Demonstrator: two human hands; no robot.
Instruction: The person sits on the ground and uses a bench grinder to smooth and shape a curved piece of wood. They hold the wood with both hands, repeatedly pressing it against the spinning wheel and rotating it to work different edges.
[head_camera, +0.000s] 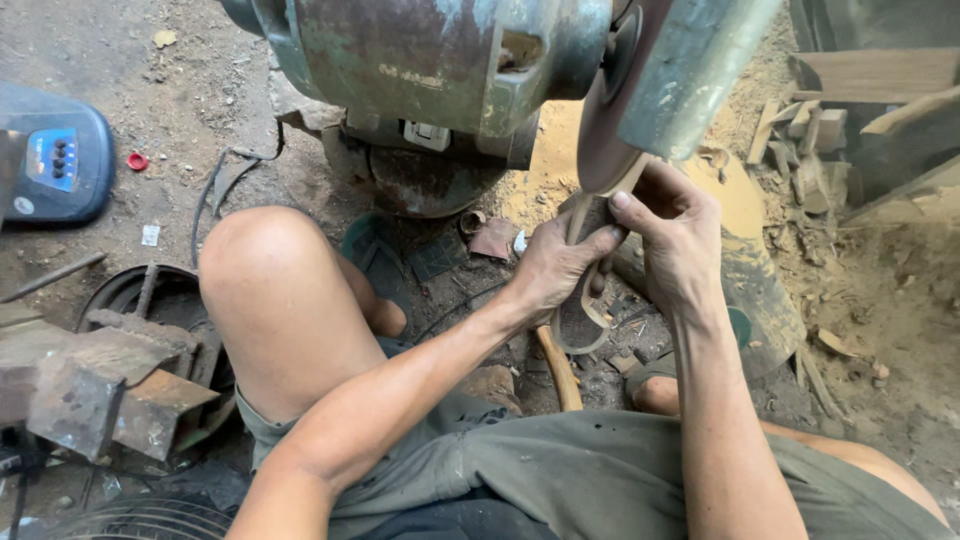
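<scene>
Left hand (548, 268) grips wooden piece (585, 262), fingers closed around it. Right hand (672, 235) pinches same piece from other side. Top of piece touches round sanding disc (607, 130) on big green machine (420, 60). Wood scraps (805, 150) lie right, sawdust (550, 160) below machine.

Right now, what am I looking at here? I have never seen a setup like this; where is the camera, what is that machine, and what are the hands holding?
The camera sits on the person's head and looks down, so you see their own arms, shorts and bare knee. They sit on a dirt floor before a worn green grinder with a round disc on its side. The left hand and right hand together hold a thin curved wooden piece, its top end up at the disc. Sawdust lies under the machine, wood scraps to the right, a metal block and a blue device to the left, and a wooden handle lies below the hands.
</scene>
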